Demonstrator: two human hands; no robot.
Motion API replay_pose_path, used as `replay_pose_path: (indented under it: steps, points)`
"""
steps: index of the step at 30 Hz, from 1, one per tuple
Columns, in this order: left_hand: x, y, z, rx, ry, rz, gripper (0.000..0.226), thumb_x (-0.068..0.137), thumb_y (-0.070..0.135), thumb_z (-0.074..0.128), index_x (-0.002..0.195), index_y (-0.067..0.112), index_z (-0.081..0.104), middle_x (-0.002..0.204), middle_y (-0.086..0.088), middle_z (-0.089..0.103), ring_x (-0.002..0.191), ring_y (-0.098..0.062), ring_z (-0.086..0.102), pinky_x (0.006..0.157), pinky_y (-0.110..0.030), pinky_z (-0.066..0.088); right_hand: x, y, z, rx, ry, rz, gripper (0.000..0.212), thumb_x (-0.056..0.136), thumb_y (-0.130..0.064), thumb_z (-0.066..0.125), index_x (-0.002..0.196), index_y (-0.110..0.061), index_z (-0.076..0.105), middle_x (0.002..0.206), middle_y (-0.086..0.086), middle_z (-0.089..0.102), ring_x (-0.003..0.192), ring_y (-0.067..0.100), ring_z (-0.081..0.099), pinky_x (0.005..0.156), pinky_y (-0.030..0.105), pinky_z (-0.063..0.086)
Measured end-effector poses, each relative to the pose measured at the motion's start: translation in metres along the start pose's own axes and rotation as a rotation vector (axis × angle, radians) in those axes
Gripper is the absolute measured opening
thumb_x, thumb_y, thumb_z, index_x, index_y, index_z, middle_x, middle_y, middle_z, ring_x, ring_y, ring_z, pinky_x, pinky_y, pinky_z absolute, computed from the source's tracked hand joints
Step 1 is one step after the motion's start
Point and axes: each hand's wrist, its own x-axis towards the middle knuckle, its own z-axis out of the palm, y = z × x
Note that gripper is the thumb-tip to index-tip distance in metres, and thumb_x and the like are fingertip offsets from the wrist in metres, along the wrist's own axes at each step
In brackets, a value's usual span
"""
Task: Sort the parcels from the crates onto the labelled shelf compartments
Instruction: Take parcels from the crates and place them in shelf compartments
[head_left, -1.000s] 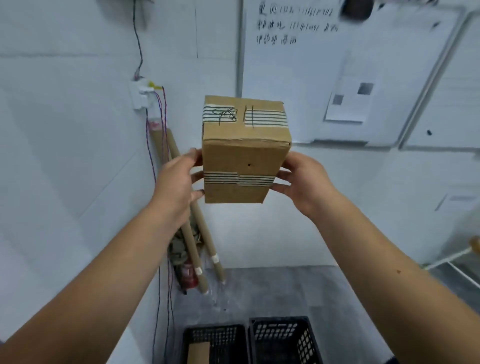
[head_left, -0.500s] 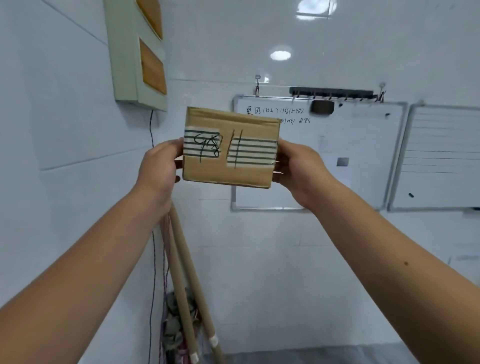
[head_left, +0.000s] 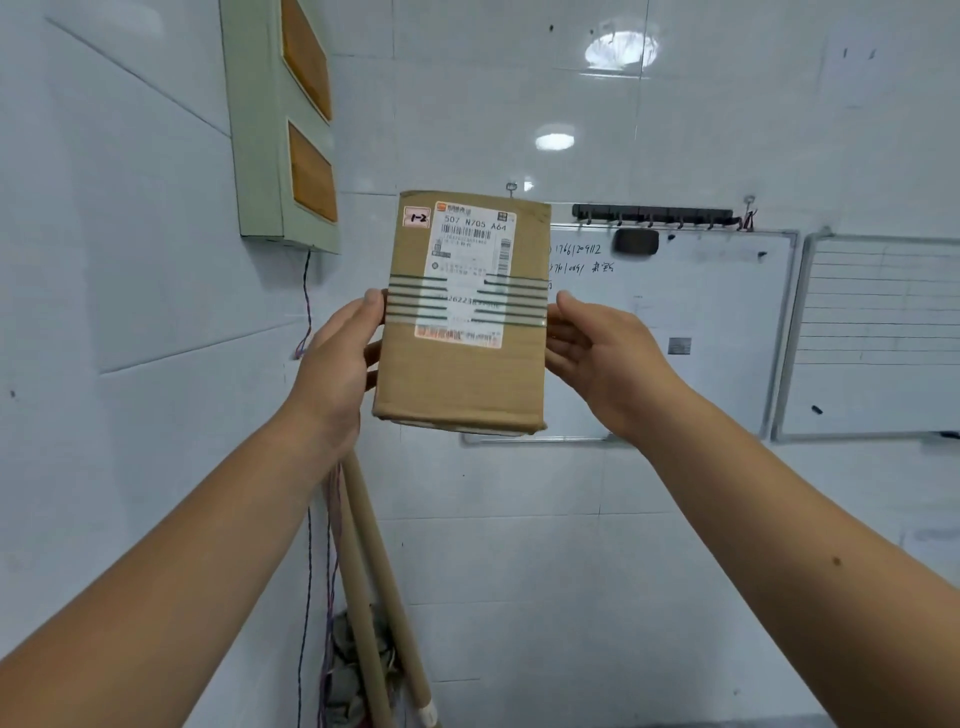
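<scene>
A cardboard box (head_left: 460, 376) is held upright in the air, in front of a tiled wall. The left hand (head_left: 332, 364) pinches its left edge, thumb in front. The right hand (head_left: 608, 353) rests on the right edge with rather straight fingers. The white shipping label (head_left: 470, 249) reads "507 N705 A64". A small pink sticker (head_left: 417, 218) says "1-2". Striped tape (head_left: 415, 301) crosses the label. Far behind, a whiteboard (head_left: 701, 322) carries handwritten numbers, which are partly hidden.
</scene>
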Motion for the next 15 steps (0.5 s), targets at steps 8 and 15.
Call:
replay_pose_path:
  steps: [8, 15]
  points:
    - [-0.011, -0.007, 0.007, 0.033, -0.007, 0.033, 0.031, 0.108, 0.037, 0.053, 0.133, 0.026, 0.068, 0.118, 0.006, 0.077, 0.108, -0.011, 0.071, 0.081, -0.030, 0.049, -0.006, 0.008, -0.011, -0.078, -0.038, -0.025, 0.030, 0.106, -0.017, 0.058, 0.124, 0.004, 0.069, 0.124, 0.016, 0.074, 0.121, 0.031, 0.069, 0.113, 0.046, 0.049]
    - [-0.009, -0.025, 0.014, 0.025, -0.093, -0.003, 0.027, 0.105, 0.026, 0.059, 0.130, 0.023, 0.067, 0.123, 0.003, 0.076, 0.118, -0.021, 0.070, 0.089, -0.037, 0.051, -0.016, 0.017, -0.034, -0.140, -0.009, 0.037, 0.036, 0.098, -0.029, 0.069, 0.131, -0.015, 0.070, 0.132, 0.007, 0.071, 0.131, 0.029, 0.062, 0.111, 0.061, 0.047]
